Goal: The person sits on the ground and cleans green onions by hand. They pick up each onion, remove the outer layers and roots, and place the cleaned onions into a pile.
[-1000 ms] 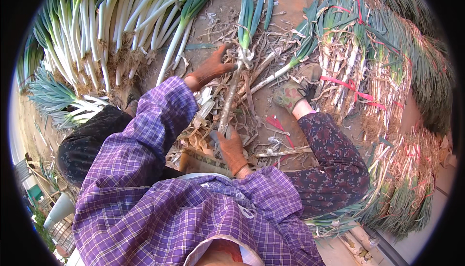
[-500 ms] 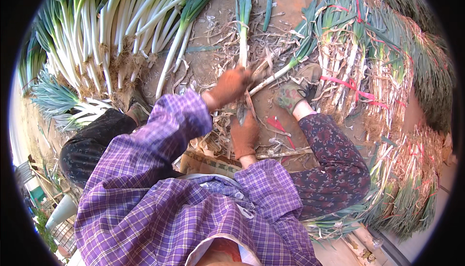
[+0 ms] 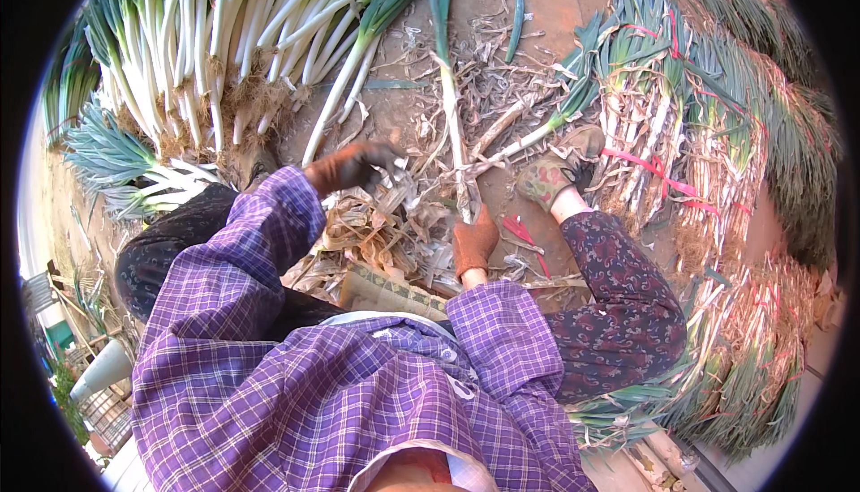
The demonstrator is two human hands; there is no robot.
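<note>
Right hand (image 3: 473, 239) grips the root end of one leek (image 3: 451, 116), lying on the ground between the peeled pile (image 3: 215, 71) and tied bundles (image 3: 663, 152). Left hand (image 3: 351, 166) closed on dry husks (image 3: 394, 189) beside the leek.

Left hand (image 3: 351, 166) gloved, arm in purple plaid sleeve stretched forward, fingers curled loosely. Right hand (image 3: 473, 239) gloved, held close to the body, elbow bent, grip closed tight, wrist straight.
</note>
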